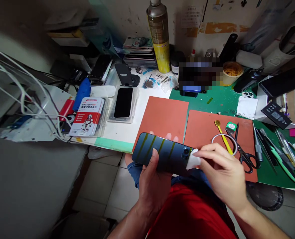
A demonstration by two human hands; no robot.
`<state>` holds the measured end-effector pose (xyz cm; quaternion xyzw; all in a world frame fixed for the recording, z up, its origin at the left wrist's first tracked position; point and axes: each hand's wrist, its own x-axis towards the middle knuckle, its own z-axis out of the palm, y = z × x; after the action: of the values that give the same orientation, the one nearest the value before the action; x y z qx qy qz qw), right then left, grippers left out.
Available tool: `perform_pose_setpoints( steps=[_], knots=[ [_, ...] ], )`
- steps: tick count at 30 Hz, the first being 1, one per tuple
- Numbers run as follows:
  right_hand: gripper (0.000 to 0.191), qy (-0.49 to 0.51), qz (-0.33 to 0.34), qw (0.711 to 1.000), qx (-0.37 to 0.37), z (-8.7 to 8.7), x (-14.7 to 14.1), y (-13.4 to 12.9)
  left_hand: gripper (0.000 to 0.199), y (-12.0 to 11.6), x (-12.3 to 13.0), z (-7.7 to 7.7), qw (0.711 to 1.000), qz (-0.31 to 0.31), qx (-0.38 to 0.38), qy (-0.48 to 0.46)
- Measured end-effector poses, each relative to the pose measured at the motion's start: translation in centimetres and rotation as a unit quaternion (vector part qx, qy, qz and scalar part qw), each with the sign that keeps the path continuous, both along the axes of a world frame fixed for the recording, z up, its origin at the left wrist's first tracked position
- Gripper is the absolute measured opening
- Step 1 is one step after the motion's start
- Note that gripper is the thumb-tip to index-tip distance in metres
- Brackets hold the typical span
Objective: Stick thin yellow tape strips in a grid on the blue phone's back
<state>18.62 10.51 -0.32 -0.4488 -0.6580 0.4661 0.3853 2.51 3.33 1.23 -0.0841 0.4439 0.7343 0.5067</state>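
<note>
A dark blue phone (pixel 162 151) is held back side up over the near edge of the table, with several yellowish stripes across its back. My left hand (pixel 153 176) grips it from below, thumb on the back and fingertips showing past the far edge. At the phone's right end, beside the camera lenses, my right hand (pixel 222 172) pinches a small white cloth or tissue (pixel 193 160) that touches the phone. Two reddish-brown mats, a left one (pixel 163 114) and a right one (pixel 199 124), lie beyond the hands.
Scissors (pixel 245 157), a tape roll (pixel 234 141) and a yellow brush (pixel 222 134) lie near my right hand. Tweezers and pens line the right. Leftward are another phone (pixel 123 103) and a battery box (pixel 87 116). A spray can (pixel 161 43) stands behind.
</note>
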Motion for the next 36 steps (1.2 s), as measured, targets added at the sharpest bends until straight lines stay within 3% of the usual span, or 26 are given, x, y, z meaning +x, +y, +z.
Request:
perform_pose_setpoints(
  steps=[5, 8, 13, 17, 21, 28, 36],
  knots=[
    [0.026, -0.005, 0.032, 0.997, 0.075, -0.2, -1.8, -1.6, 0.078, 0.2, 0.4, -0.2, 1.000, -0.021, 0.006, -0.016],
    [0.023, -0.024, 0.002, 0.998, 0.066, -0.2, -1.9, -1.7, 0.078, 0.1, 0.5, 0.0, 1.000, -0.027, 0.005, -0.016],
    [0.022, -0.008, 0.015, 0.999, 0.051, 0.0, -1.7, -1.7, 0.077, 0.4, 0.6, 0.2, 1.000, -0.015, 0.006, -0.001],
    [0.012, -0.022, -0.064, 0.998, -0.004, -0.2, -0.4, -1.1, 0.079, 0.5, 0.4, 0.4, 1.000, 0.004, 0.001, 0.017],
    [0.008, 0.005, -0.074, 0.996, -0.039, -0.2, 0.1, -0.9, 0.079, 0.6, 0.3, 0.5, 1.000, 0.005, 0.002, 0.020],
    [0.022, -0.002, -0.025, 0.998, 0.060, 0.2, -2.2, -2.2, 0.080, 0.5, 0.7, 0.5, 1.000, -0.003, 0.007, 0.015],
    [0.011, 0.000, -0.083, 0.997, 0.003, -0.5, -1.6, -2.4, 0.085, 0.6, 0.5, 0.3, 1.000, -0.009, -0.009, 0.007]
  ],
)
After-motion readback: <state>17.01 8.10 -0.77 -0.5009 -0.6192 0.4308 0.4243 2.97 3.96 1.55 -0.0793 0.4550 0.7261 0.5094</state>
